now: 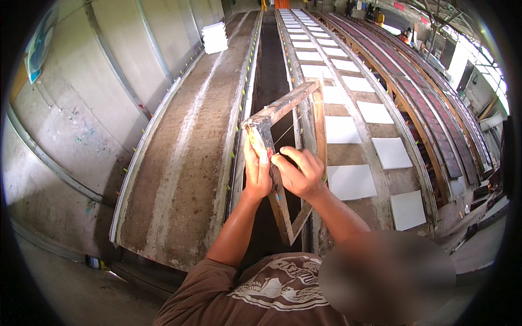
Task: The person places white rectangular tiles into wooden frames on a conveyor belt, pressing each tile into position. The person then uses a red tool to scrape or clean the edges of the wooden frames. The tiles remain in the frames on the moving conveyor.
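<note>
A worn, paint-stained wooden frame (288, 105) stands tilted in front of me, above the gap between two long tables. My left hand (258, 176) grips its near-left side, with the fingers pointing up along the wood. My right hand (302, 173) is closed, thumb and index finger pinched together against the same side of the frame. Right at those fingertips shows a small red bit (269, 154), too small to name. Whatever the right fingers pinch is mostly hidden. Whether mesh is stretched across the frame I cannot tell.
A long brown-topped table (163, 217) runs away on the left, bearing a stack of white sheets (215, 38) far along it. White sheets (391, 152) lie in two rows on the right table. More long tables (424, 103) stand beyond. A fan (41, 46) hangs on the left wall.
</note>
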Action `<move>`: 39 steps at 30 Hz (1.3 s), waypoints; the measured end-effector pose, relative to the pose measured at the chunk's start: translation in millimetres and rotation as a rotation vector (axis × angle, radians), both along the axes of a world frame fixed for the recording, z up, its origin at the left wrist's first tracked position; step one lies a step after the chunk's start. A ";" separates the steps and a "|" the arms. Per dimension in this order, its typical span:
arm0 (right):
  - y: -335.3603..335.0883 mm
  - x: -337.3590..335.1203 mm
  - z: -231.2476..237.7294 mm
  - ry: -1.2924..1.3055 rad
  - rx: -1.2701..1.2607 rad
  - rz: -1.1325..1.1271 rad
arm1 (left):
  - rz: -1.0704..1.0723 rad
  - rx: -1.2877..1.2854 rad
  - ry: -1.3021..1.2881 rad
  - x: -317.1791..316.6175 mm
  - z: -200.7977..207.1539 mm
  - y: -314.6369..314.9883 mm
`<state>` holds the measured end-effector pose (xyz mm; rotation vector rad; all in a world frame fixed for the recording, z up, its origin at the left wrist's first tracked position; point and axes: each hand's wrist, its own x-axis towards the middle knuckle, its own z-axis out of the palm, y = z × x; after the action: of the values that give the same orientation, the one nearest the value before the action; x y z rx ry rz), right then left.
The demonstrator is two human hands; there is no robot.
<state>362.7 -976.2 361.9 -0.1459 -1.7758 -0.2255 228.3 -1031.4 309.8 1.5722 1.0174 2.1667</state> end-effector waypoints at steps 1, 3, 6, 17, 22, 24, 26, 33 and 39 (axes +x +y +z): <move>2.3 0.8 3.1 -0.032 0.031 -0.011 | -0.007 -0.015 -0.007 -3.1 -7.3 2.6; 8.9 4.1 8.4 -0.091 0.095 -0.034 | -0.001 -0.011 0.006 -0.5 0.6 1.7; 12.5 3.4 11.0 -0.085 0.061 0.009 | 0.060 0.019 0.074 4.8 13.1 -2.1; -28.3 -15.2 4.3 0.126 -0.989 0.359 | 0.106 -0.058 0.060 7.9 8.8 -5.1; -22.3 -18.2 2.7 0.072 -1.361 0.448 | 0.076 -0.079 -0.046 14.0 14.6 -10.2; -22.3 -21.1 0.9 0.090 -1.349 0.493 | 0.031 -0.054 -0.102 10.2 9.8 -11.6; -26.7 -24.8 0.8 0.181 -1.120 0.497 | -0.061 0.005 -0.200 3.1 -2.5 -5.7; -23.7 -21.7 -9.0 0.154 -0.993 0.544 | 0.002 0.016 -0.068 1.4 -3.7 -6.7; -24.1 -28.3 -10.0 0.229 -1.163 0.754 | 0.163 -0.035 0.040 4.6 1.9 -9.8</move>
<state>334.3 -1000.4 351.8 -0.2921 -1.4136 1.3250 232.9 -1041.2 311.7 1.5725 1.2287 2.2159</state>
